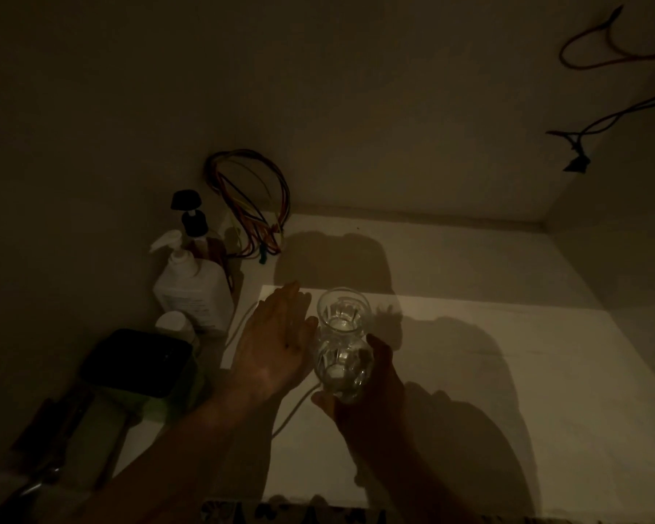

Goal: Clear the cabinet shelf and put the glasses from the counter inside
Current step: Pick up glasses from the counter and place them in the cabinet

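In the dim head view I look into a pale cabinet shelf [488,353]. My right hand [371,391] grips a clear faceted glass [343,366] from below and the right. A second clear glass [343,310] appears directly above it; whether it is stacked in the first or standing on the shelf behind, I cannot tell. My left hand [277,342] is flat with fingers extended, just left of the glasses, and nothing is in it.
At the shelf's left side stand a white pump bottle [191,285], a dark-capped bottle [193,221], a small white container [174,323] and a dark box on something green [137,363]. Coloured wires [250,202] loop in the back corner. More cables [621,88] hang at upper right.
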